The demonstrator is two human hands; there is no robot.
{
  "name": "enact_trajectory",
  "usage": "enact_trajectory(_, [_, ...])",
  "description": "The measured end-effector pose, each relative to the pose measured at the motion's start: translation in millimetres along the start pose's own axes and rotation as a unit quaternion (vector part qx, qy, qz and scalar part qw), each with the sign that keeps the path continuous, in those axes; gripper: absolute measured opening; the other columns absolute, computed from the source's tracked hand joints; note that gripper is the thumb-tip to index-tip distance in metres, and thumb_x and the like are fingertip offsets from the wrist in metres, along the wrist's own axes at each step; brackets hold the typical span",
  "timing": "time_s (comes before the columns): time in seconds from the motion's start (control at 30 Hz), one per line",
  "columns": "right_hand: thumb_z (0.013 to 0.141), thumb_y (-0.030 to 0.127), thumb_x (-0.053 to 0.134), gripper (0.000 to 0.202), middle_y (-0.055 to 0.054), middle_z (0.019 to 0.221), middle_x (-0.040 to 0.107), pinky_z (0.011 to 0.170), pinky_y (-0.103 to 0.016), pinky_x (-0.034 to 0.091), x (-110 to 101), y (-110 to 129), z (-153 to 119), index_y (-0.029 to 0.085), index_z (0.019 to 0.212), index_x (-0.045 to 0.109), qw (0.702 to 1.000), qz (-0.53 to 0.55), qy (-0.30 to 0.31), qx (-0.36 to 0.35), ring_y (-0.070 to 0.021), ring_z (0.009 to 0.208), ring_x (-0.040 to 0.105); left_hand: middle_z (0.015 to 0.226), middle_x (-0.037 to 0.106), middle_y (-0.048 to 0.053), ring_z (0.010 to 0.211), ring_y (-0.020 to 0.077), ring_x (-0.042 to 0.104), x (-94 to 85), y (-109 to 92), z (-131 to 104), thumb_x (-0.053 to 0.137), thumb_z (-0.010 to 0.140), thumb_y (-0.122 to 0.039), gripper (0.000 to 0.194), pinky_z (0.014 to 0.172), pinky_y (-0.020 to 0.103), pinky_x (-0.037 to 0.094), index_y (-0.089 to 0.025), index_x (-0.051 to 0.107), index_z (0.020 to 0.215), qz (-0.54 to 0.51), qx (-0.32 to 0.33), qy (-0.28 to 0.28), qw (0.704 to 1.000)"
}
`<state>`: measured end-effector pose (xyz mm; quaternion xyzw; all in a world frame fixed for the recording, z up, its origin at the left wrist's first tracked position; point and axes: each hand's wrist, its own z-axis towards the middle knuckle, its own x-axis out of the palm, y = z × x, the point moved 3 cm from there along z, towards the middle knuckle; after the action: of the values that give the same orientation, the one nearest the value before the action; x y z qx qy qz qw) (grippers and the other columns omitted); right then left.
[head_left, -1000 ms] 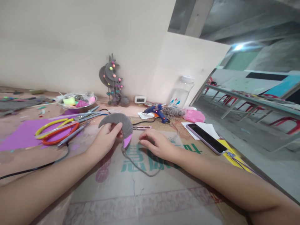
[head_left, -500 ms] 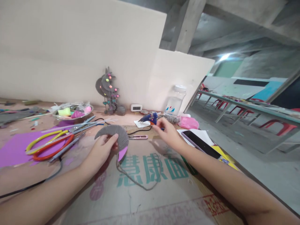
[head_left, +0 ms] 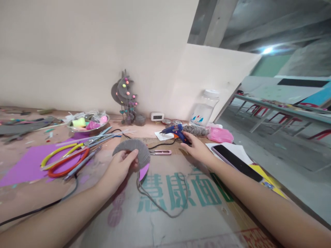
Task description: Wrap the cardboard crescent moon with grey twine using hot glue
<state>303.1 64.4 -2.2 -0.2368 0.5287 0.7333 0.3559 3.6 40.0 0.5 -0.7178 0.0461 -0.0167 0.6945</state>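
Observation:
Between the thumb and fingers of my left hand (head_left: 125,163) is a crescent wrapped in grey yarn (head_left: 141,151), its lower tip showing bare purple. A loose strand of grey yarn (head_left: 165,212) trails from it over the cardboard. My right hand (head_left: 195,146) is at the handle of a blue glue gun (head_left: 176,130), thumb and fingers apart around it; whether it grips is hard to tell. The gun's nozzle lies over a small white sheet (head_left: 162,136). Pink thread snips (head_left: 162,152) rest between my hands.
Scissors with yellow and red handles (head_left: 68,168) lie on purple sheet (head_left: 23,167) at left, near a bowl of bright pieces (head_left: 97,130). Behind stand a moon ornament (head_left: 125,100), a timer (head_left: 157,116) and a bottle (head_left: 204,108). A phone (head_left: 236,162) lies at right.
My right hand has moved to the glue gun's handle and its fingers have spread from a near pinch. My left hand still holds the crescent. The view has shifted slightly.

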Motion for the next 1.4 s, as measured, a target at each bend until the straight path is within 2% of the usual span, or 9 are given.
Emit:
enact_trajectory(0.17, [0.078,0.032,0.059,0.051,-0.012,0.128,0.055,0.099,-0.041,0.041,2.6,3.0,24.7,0.015,0.126,0.049,1.0,-0.001,0.018,0.026,-0.0241,0.114,0.054,0.052,0.054,-0.001,0.05,0.0147,0.052,-0.5,0.3,-1.8,0.06,0.069,-0.048,0.033,0.049,0.025,0.038,-0.019,0.053,0.055,0.003,-0.002,0.009,1.0])
enact_trajectory(0.3, [0.076,0.034,0.062,0.034,-0.01,0.094,0.069,0.077,-0.032,0.051,8.7,9.9,51.3,0.012,0.102,0.062,0.998,-0.008,0.029,0.054,-0.0198,0.083,0.065,0.053,0.054,-0.001,0.051,0.014,0.052,-0.8,0.1,-2.2,0.06,0.07,-0.047,0.033,0.05,0.025,0.038,-0.018,0.054,0.055,0.007,0.015,0.009,1.0])
enact_trajectory(0.43, [0.072,0.036,0.066,0.028,-0.003,0.059,0.064,0.05,-0.024,0.045,17.7,10.7,60.4,0.011,0.083,0.065,0.994,-0.005,0.052,0.096,-0.0127,0.05,0.056,0.05,0.053,-0.001,0.048,0.0128,0.05,-1.1,-0.6,-1.5,0.06,0.07,-0.041,0.031,0.051,0.024,0.039,-0.018,0.054,0.052,0.005,0.031,0.012,0.999])
enact_trajectory(0.53, [0.073,0.034,0.065,0.023,-0.003,0.056,0.062,0.046,-0.02,0.041,20.2,10.3,59.3,0.011,0.075,0.066,0.993,0.005,0.056,0.106,-0.0105,0.048,0.053,0.05,0.054,-0.001,0.048,0.0127,0.05,-1.3,0.2,-1.2,0.061,0.071,-0.04,0.03,0.05,0.024,0.038,-0.017,0.054,0.052,-0.012,0.033,0.014,0.999])
enact_trajectory(0.77, [0.082,0.031,0.053,0.027,-0.004,0.056,0.062,0.043,-0.018,0.037,10.4,20.9,50.5,0.009,0.085,0.068,0.994,0.049,0.028,0.094,-0.009,0.046,0.049,0.052,0.053,-0.002,0.049,0.0109,0.049,-0.2,5.1,1.4,0.062,0.072,-0.041,0.032,0.051,0.022,0.038,-0.016,0.054,0.055,-0.029,0.037,0.034,0.998])
enact_trajectory(0.93, [0.085,0.036,0.047,0.033,-0.007,0.07,0.066,0.054,-0.02,0.044,0.2,45.1,26.5,0.01,0.093,0.066,0.994,0.095,-0.003,0.061,-0.0116,0.058,0.055,0.051,0.053,-0.002,0.049,0.0115,0.05,-0.3,7.3,-0.2,0.062,0.071,-0.045,0.033,0.049,0.022,0.038,-0.016,0.053,0.057,-0.054,0.015,0.023,0.998])
enact_trajectory(1.1, [0.079,0.043,0.057,0.03,-0.006,0.07,0.064,0.053,-0.022,0.043,-5.8,77.7,-24.0,0.014,0.079,0.065,0.993,0.109,0.01,0.053,-0.014,0.063,0.057,0.053,0.055,-0.001,0.05,0.0112,0.051,-1.8,4.3,-1.1,0.06,0.074,-0.039,0.028,0.051,0.022,0.039,-0.016,0.054,0.059,-0.024,0.05,0.029,0.998])
enact_trajectory(1.27, [0.08,0.051,0.054,0.036,-0.004,0.068,0.062,0.062,-0.026,0.047,2.1,98.1,-63.7,0.017,0.07,0.061,0.986,0.136,0.094,-0.012,-0.015,0.065,0.058,0.052,0.056,0.0,0.05,0.0126,0.053,-3.8,4.4,-1.4,0.055,0.078,-0.038,0.029,0.053,0.024,0.041,-0.017,0.052,0.058,-0.002,0.076,0.012,0.997])
enact_trajectory(1.4, [0.08,0.054,0.051,0.037,-0.005,0.085,0.068,0.078,-0.033,0.05,14.2,95.9,-78.1,0.019,0.081,0.064,0.975,0.169,0.14,-0.044,-0.0191,0.081,0.063,0.054,0.057,0.0,0.054,0.0138,0.055,-4.7,0.8,-3.1,0.051,0.081,-0.036,0.029,0.056,0.024,0.042,-0.018,0.052,0.058,0.057,0.105,0.006,0.993])
